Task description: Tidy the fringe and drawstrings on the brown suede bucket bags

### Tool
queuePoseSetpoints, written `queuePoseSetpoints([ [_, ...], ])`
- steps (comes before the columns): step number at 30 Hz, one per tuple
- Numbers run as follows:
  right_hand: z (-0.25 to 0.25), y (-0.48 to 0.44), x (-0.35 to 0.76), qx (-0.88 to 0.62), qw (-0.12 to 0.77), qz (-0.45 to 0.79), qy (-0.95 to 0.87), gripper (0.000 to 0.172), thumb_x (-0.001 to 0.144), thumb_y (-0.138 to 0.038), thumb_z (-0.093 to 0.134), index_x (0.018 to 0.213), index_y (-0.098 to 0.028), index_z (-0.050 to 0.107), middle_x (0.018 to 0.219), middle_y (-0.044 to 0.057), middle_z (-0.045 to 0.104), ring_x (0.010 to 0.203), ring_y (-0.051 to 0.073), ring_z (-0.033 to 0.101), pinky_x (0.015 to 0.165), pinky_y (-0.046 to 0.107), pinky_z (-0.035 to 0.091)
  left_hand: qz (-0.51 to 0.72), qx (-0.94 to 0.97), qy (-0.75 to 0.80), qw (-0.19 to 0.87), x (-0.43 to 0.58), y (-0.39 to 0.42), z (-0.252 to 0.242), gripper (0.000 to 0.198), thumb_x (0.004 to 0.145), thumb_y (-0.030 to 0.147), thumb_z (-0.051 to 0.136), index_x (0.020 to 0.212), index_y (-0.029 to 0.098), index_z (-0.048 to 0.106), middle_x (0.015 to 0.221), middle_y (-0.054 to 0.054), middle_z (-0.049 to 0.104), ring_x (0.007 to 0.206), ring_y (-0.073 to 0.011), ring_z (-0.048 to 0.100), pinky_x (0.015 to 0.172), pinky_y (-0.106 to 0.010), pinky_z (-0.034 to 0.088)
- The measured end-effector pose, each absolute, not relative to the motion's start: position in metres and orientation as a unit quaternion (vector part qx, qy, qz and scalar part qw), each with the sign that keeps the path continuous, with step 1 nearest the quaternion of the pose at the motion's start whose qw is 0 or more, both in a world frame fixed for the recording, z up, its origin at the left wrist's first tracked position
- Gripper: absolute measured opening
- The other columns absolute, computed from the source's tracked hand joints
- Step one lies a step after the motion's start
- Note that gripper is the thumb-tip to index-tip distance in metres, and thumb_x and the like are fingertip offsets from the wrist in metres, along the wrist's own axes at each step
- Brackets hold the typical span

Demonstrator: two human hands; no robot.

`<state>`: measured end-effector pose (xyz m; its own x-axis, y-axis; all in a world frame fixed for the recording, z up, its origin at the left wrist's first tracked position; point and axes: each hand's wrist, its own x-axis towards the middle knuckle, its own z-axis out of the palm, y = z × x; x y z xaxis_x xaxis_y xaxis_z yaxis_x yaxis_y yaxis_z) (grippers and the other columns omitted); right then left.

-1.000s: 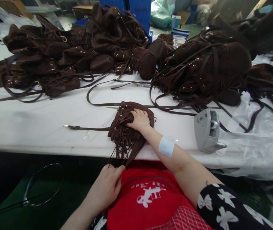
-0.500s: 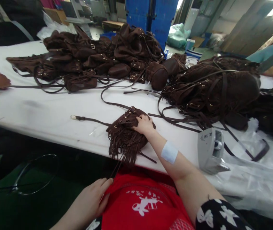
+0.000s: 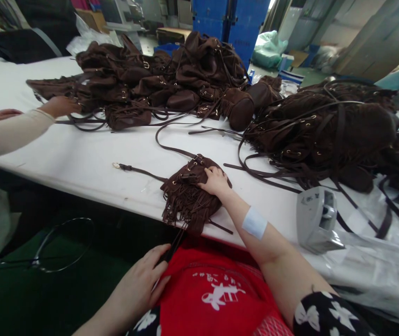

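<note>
A small dark brown fringed bag (image 3: 188, 200) lies at the near edge of the white table, its fringe pointing toward me. On its right side rests my right hand (image 3: 216, 181), open, with fingers and thumb apart and pressing the bag from above. Below the table edge, beside the red apron (image 3: 199, 266), my left hand (image 3: 148, 275) is closed on thin dark cords (image 3: 179, 238) that run down from the bag; its fingertips are partly hidden. A strap (image 3: 141, 171) with a metal clasp stretches left from the bag, and a longer strap curls away behind it.
Piles of similar brown bags (image 3: 206, 65) lie along the far side and to the right (image 3: 325, 126). A grey tape dispenser (image 3: 317, 219) stands right of my forearm, near clear plastic sheeting (image 3: 378, 266). A co-worker's hand (image 3: 61, 106) reaches in from the left.
The co-worker's hand has moved right onto the pile of bags. My left hand has shifted slightly with the cords, and part of the bag's fringe has bunched. My right hand stays on the bag.
</note>
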<state>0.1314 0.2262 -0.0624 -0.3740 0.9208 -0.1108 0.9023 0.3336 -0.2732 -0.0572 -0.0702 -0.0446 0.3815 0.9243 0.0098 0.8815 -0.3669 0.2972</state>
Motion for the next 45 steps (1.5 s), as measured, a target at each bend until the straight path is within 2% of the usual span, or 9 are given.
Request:
queuePoseSetpoints([
  [5, -0.065, 0.229, 0.131, -0.558, 0.027, 0.129, -0.819, 0.075, 0.076, -0.061, 0.059, 0.139, -0.025, 0.042, 0.14, 0.011, 0.041, 0.127, 0.032, 0.036, 0.106, 0.052, 0.029, 0.122, 0.83, 0.532, 0.112, -0.041, -0.052, -0.031, 0.027, 0.092, 0.02, 0.04, 0.088, 0.017, 0.067, 0.126, -0.01, 0.061, 0.109, -0.0214, 0.058, 0.1, -0.037, 0.046],
  [10, -0.066, 0.228, 0.131, -0.554, 0.03, 0.12, -0.823, 0.076, 0.076, -0.061, 0.059, 0.14, -0.024, 0.042, 0.139, 0.011, 0.042, 0.127, 0.031, 0.036, 0.106, 0.052, 0.03, 0.043, 0.768, 0.59, 0.246, -0.033, -0.034, -0.024, 0.039, 0.097, 0.03, 0.032, 0.081, 0.018, 0.065, 0.085, -0.007, 0.067, 0.08, -0.0184, 0.062, 0.076, -0.032, 0.049],
  [16, -0.067, 0.228, 0.131, -0.555, 0.034, 0.125, -0.822, 0.076, 0.076, -0.061, 0.06, 0.14, -0.024, 0.042, 0.14, 0.012, 0.041, 0.128, 0.031, 0.036, 0.106, 0.051, 0.029, 0.03, 0.597, 0.713, 0.366, -0.046, -0.011, -0.039, 0.053, 0.097, 0.04, 0.023, 0.079, 0.017, 0.066, 0.069, -0.006, 0.069, 0.065, -0.0177, 0.064, 0.064, -0.029, 0.043],
  [22, -0.069, 0.229, 0.131, -0.558, 0.039, 0.125, -0.819, 0.075, 0.075, -0.06, 0.061, 0.139, -0.024, 0.043, 0.14, 0.011, 0.042, 0.128, 0.031, 0.036, 0.107, 0.052, 0.028, -0.017, 0.611, 0.706, 0.358, -0.044, 0.007, -0.039, 0.039, 0.08, 0.053, 0.054, 0.091, 0.018, 0.069, 0.074, -0.006, 0.071, 0.072, -0.0213, 0.067, 0.069, -0.029, 0.045],
  [26, -0.069, 0.229, 0.132, -0.56, 0.036, 0.121, -0.819, 0.075, 0.075, -0.06, 0.06, 0.139, -0.024, 0.043, 0.141, 0.011, 0.042, 0.128, 0.031, 0.036, 0.107, 0.052, 0.028, -0.06, 0.634, 0.703, 0.316, -0.036, 0.001, -0.022, 0.103, 0.045, 0.072, 0.074, 0.126, 0.012, 0.055, 0.09, -0.013, 0.072, 0.081, -0.0309, 0.067, 0.069, -0.034, 0.047],
  [28, -0.069, 0.229, 0.131, -0.56, 0.038, 0.116, -0.82, 0.074, 0.076, -0.059, 0.06, 0.139, -0.024, 0.042, 0.14, 0.01, 0.041, 0.128, 0.031, 0.036, 0.107, 0.052, 0.028, -0.044, 0.668, 0.666, 0.329, -0.029, -0.002, -0.016, 0.11, 0.045, 0.069, 0.076, 0.136, 0.014, 0.045, 0.094, -0.011, 0.071, 0.084, -0.03, 0.067, 0.072, -0.035, 0.049],
  [34, -0.07, 0.227, 0.131, -0.562, 0.031, 0.11, -0.819, 0.075, 0.077, -0.059, 0.058, 0.141, -0.024, 0.04, 0.141, 0.011, 0.04, 0.128, 0.031, 0.035, 0.107, 0.051, 0.026, 0.099, 0.799, 0.573, 0.153, 0.005, 0.025, -0.03, 0.043, 0.083, 0.024, 0.06, 0.124, 0.014, 0.053, 0.137, -0.014, 0.05, 0.128, -0.0287, 0.044, 0.108, -0.042, 0.036],
  [39, -0.068, 0.225, 0.133, -0.564, 0.05, 0.126, -0.814, 0.075, 0.076, -0.058, 0.06, 0.14, -0.025, 0.042, 0.14, 0.01, 0.042, 0.127, 0.03, 0.037, 0.108, 0.051, 0.025, 0.009, 0.779, 0.614, 0.13, 0.023, 0.045, -0.047, 0.031, 0.084, 0.003, 0.036, 0.101, 0.014, 0.06, 0.118, -0.014, 0.056, 0.096, -0.0231, 0.06, 0.077, -0.035, 0.052],
  [45, -0.069, 0.226, 0.134, -0.562, 0.056, 0.126, -0.816, 0.075, 0.075, -0.059, 0.061, 0.139, -0.025, 0.042, 0.14, 0.01, 0.042, 0.127, 0.03, 0.037, 0.108, 0.05, 0.025, -0.051, 0.813, 0.531, 0.233, -0.001, 0.002, -0.041, 0.022, 0.078, 0.007, 0.043, 0.08, 0.018, 0.061, 0.083, -0.007, 0.061, 0.077, -0.0212, 0.061, 0.074, -0.035, 0.05],
])
